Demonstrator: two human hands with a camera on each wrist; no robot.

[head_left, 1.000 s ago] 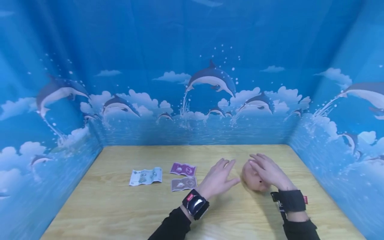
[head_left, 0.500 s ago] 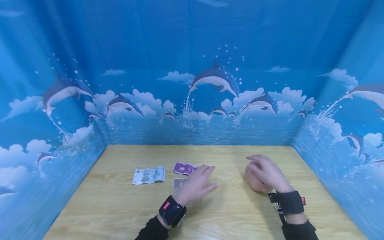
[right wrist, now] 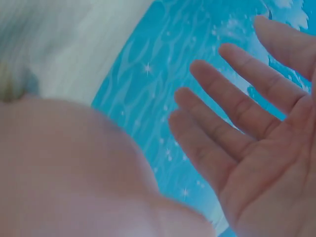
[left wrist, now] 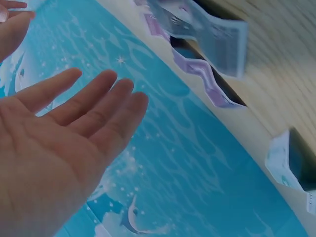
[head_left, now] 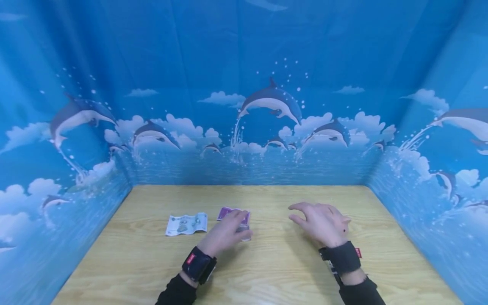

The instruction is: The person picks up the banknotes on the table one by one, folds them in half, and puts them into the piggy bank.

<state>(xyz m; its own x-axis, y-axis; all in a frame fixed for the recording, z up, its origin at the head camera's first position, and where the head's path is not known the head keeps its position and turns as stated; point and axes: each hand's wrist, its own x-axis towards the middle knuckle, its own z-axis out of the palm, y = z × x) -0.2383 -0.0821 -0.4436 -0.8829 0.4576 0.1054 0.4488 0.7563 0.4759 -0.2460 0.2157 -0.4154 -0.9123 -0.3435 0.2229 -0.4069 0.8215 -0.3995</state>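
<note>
Blue cloth (head_left: 244, 38) with jumping dolphins goes round three sides of a wooden table (head_left: 267, 271). From far off, I watch the left hand (head_left: 221, 235) over two bits of play money. The purple note (head_left: 224, 212) lies just past its fingers, and its long way runs from side to side, with the right end a bit nearer to me. The brown note (head_left: 242, 228) is closer, and I see a little of it between the fingers and thumb. The left hand is the near one for both. Its fingers are straight and hold nothing; my left wrist view shows a gap to the notes. A pale note (head_left: 187, 224) lies to the left. Well away on the right, the right hand (head_left: 320, 226) has its fingers apart and grips nothing. A round pink toy (head_left: 338, 218) sits partly hidden behind it; I cannot tell if they touch.
</note>
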